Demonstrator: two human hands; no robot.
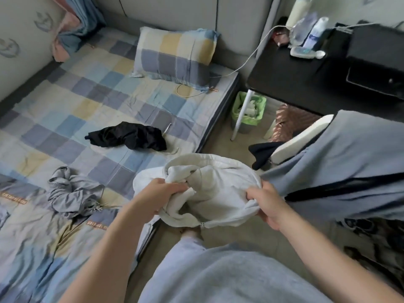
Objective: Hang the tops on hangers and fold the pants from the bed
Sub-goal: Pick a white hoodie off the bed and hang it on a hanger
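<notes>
A bunched white garment (209,189) with a small zipper at its lower edge hangs in front of me, beside the bed's edge. My left hand (162,196) grips its left side and my right hand (265,204) grips its right side. On the checked bed sheet (87,95) lie a crumpled black garment (129,136) in the middle and a crumpled grey garment (72,191) nearer to me on the left. A light blue-grey garment (341,167) with a dark stripe hangs at my right, touching my right hand.
A checked pillow (175,55) lies at the head of the bed. A black table (306,68) with bottles and a cable stands to the right, with a green-lined waste bin (249,110) under it. A white pad (301,138) and dark cloth sit behind the hanging garment.
</notes>
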